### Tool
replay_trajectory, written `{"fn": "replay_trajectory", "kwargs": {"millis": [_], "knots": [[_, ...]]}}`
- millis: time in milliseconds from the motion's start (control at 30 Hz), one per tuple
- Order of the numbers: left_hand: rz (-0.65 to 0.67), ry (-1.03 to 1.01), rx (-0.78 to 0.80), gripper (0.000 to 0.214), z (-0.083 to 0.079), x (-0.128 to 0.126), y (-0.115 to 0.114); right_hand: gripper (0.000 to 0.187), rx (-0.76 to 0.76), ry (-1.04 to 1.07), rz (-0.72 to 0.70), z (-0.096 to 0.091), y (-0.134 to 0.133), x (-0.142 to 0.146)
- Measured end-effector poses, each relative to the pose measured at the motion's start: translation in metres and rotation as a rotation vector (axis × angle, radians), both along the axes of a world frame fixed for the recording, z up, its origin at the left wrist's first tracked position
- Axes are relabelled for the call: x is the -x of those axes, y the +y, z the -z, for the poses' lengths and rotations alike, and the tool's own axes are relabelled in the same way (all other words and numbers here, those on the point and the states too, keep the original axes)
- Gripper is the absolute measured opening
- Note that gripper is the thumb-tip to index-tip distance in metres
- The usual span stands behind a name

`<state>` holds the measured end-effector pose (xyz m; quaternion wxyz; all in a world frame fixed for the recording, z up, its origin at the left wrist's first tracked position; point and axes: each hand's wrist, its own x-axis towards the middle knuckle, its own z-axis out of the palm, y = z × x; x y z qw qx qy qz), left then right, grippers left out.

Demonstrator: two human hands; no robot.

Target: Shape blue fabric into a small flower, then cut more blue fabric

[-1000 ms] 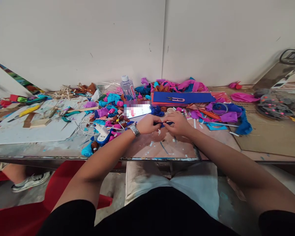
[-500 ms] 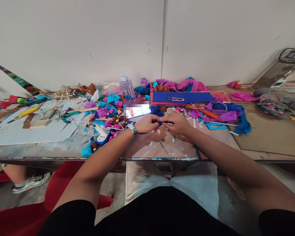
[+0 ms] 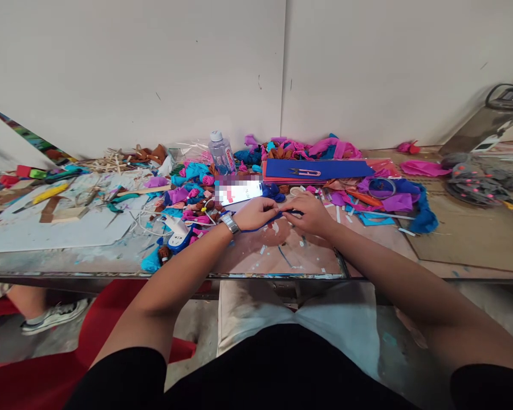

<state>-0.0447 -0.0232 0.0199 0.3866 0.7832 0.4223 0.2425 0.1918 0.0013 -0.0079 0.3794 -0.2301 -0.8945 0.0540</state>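
Note:
My left hand point(image 3: 256, 214), with a metal watch point(image 3: 231, 222) at its wrist, pinches a narrow dark blue strip point(image 3: 259, 229) that looks like paper or cloth. Against it, my right hand point(image 3: 309, 213) is closed on the same strip, fingertips meeting those of the left. Much of the strip is hidden by the fingers. Just beyond the left hand lies a lit phone point(image 3: 243, 193). Farther back, thread snips point(image 3: 303, 172) rest on a stack of blue sheets point(image 3: 346, 167).
A plastic bottle point(image 3: 221, 155) stands among crumpled coloured scraps point(image 3: 194, 171). Left of my forearm are a power strip point(image 3: 180, 242), cables, pliers point(image 3: 119, 201) and a yellow cutter point(image 3: 50, 193). Cardboard point(image 3: 474, 236) lies at right. Someone's shoe point(image 3: 55, 318) shows below the table at left.
My fingers have shifted slightly along the blue strip, and a bit less blue shows between the fingertips. Everything else stays put.

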Motion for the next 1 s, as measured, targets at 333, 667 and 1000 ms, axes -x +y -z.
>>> {"fn": "replay_trajectory", "kwargs": {"millis": [333, 667, 1000], "knots": [[0.021, 0.021, -0.083, 0.039, 0.0001, -0.0007, 0.0, 0.012, -0.004, -0.012, 0.01, 0.0005, -0.0001, -0.0004], [0.008, 0.109, -0.273, 0.03, 0.0021, -0.0015, -0.0016, 0.013, 0.037, -0.03, 0.032, 0.003, 0.0003, 0.0011], [-0.031, 0.144, -0.346, 0.035, 0.0056, -0.0003, 0.0, 0.014, 0.045, -0.051, 0.055, 0.0033, 0.0035, -0.0007]]}}
